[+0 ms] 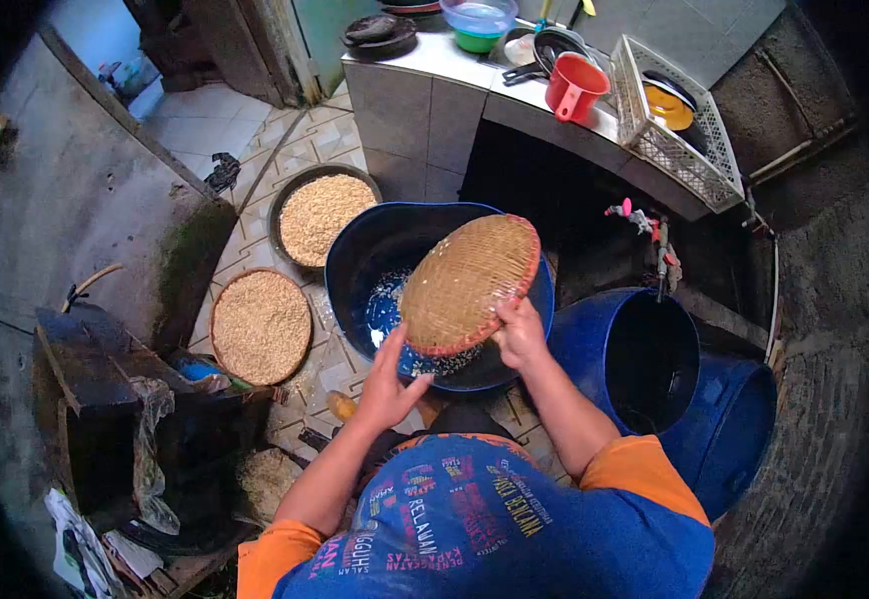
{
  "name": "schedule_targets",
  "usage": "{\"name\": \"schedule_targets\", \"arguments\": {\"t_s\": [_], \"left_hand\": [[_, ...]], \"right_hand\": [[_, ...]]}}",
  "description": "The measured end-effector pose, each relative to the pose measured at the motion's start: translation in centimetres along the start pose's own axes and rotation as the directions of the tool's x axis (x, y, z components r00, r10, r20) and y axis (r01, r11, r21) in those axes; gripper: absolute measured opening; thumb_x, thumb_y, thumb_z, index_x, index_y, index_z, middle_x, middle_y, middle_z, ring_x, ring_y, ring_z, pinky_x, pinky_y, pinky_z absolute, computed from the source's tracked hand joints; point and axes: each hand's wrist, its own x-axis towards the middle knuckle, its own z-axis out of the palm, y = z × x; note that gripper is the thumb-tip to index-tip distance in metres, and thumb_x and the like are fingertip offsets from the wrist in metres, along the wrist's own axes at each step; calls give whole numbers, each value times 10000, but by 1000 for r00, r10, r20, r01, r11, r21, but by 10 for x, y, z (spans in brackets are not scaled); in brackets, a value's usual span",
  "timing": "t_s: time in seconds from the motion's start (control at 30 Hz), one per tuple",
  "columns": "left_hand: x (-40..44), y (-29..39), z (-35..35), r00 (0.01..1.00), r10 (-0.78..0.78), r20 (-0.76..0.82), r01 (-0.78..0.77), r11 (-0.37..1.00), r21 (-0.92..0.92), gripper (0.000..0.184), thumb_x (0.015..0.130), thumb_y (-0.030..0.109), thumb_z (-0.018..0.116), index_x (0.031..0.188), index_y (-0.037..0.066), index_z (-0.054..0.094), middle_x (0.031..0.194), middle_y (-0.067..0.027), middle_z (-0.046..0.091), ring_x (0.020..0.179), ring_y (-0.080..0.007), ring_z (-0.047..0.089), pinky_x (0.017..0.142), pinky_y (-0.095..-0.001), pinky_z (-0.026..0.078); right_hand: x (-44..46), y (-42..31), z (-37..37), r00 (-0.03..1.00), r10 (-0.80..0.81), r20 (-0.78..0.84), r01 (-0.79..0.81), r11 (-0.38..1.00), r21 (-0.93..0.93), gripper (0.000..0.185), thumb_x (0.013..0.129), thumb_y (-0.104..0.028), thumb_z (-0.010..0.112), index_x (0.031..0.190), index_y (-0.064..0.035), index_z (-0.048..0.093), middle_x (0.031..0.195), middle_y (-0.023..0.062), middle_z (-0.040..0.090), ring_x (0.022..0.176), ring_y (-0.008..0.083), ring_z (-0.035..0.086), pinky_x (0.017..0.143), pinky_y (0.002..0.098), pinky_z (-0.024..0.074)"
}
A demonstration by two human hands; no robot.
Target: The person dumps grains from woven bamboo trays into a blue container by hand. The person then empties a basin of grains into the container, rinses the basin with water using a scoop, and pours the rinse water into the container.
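Note:
A round woven bamboo basket [469,285] with a red-bound rim is tilted over a large blue tub [348,329], its underside facing up. My right hand [521,336] is closed around the basket's lower right rim. At the lower left edge of the basket is my left hand [385,387], fingers stretched out and thumb spread apart; whether the fingertips touch the rim is hard to tell. Pale grains [444,361] are scattered over the tub's bottom, and a few bits cling to the basket.
Beyond the tub stands a dark basin [277,225] heaped with pale grains. A round tray of grains [261,326] lies at left. Blue barrels [594,329] stand at right below a tap [662,250]. The counter [434,70] holds a red dipper [574,85] and white rack [644,125].

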Motion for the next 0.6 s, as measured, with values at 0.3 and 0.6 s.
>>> {"name": "schedule_targets", "arguments": {"t_s": [0.3,0.6], "left_hand": [[-57,-90,-12,953,-302,-6,301,949,98,568,825,239,685,1318,47,477,1324,-197,491,1225,-327,474,1022,-397,380],[-99,-118,-9,918,-396,-7,393,908,143,560,819,297,691,1289,44,520,1278,-206,535,1198,-328,505,1001,-394,406]], "right_hand": [[-29,-68,-49,955,-109,275,69,986,151,481,961,-160,501,1389,-30,324,1335,116,495,1171,242,540,952,399,474],[-13,37,-167,983,64,-170,-20,967,252,375,954,-138,507,1308,-53,419,1251,75,558,1119,219,558,945,398,474]]}}
